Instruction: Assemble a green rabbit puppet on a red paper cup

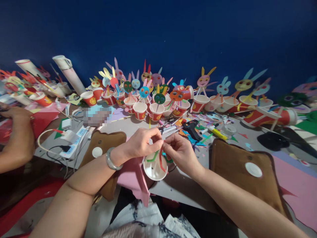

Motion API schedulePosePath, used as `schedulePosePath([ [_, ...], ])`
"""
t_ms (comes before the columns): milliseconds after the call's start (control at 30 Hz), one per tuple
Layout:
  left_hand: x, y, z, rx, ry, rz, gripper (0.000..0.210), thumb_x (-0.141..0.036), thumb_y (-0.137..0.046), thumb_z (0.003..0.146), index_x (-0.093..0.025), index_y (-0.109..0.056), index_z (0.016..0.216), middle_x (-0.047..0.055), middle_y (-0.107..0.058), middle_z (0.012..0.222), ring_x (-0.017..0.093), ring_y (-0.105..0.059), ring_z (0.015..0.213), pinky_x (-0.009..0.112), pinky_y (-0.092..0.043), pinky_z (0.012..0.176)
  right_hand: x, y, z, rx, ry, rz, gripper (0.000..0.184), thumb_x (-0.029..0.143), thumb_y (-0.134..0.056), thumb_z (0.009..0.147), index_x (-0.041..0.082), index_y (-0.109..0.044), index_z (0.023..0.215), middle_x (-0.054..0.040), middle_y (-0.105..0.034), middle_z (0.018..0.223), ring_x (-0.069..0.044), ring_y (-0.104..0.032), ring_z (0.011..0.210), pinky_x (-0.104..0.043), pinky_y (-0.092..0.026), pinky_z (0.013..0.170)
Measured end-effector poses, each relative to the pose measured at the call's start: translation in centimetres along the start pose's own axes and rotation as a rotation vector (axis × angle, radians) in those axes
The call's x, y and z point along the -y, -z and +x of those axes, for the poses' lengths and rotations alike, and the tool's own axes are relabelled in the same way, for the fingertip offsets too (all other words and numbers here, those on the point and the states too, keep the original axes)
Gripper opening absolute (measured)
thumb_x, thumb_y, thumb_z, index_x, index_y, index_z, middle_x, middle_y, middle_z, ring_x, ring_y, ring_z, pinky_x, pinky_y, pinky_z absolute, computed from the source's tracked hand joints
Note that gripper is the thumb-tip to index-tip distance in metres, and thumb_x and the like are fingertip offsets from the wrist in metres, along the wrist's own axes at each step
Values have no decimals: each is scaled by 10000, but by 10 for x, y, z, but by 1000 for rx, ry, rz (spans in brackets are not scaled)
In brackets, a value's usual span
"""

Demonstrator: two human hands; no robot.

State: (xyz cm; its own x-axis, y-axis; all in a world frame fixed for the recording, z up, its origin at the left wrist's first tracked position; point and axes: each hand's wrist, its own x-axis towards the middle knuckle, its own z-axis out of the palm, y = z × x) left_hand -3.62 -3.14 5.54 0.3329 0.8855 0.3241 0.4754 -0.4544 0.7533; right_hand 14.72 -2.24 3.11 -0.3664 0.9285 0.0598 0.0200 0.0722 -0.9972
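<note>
My left hand [147, 142] and my right hand [182, 153] meet fingertip to fingertip above a white-lined paper cup [155, 172] at the table's front. A bent red strip [162, 161] hangs down from the right fingertips into the cup's opening. Pinched closed, the left fingers touch the same spot, but what lies between them is hidden. Green strips [151, 160] show at the cup's rim, below the left hand. Pink paper [133, 180] lies just left of the cup.
Several rabbit-faced paper figures in red cups [140, 110] line the back. A glue gun [192, 130] lies on paper scraps. Brown cushion-like pads [237, 172] flank the workspace. A power strip [76, 142] with cables sits left, near another person's arm [21, 138].
</note>
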Motion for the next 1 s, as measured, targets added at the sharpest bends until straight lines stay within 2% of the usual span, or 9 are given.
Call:
schedulePosePath([
  [767, -1, -5, 0, -45, 15, -18, 77, -244, -584, 830, -171, -589, 806, 8, -668, 749, 117, -604, 693, 202, -445, 587, 1, -1, -1, -3, 5, 3, 398, 536, -740, 778, 199, -533, 733, 42, -532, 567, -80, -459, 443, -208, -367, 409],
  [1000, -2, -7, 3, -30, 85, -103, 51, -200, -563, 787, -158, -586, 768, 3, -652, 718, 111, -588, 676, 191, -424, 573, -2, -1, 2, -3, -10, -13, 404, 544, -739, 773, 197, -537, 729, 52, -509, 529, -80, -447, 409, -203, -327, 377],
])
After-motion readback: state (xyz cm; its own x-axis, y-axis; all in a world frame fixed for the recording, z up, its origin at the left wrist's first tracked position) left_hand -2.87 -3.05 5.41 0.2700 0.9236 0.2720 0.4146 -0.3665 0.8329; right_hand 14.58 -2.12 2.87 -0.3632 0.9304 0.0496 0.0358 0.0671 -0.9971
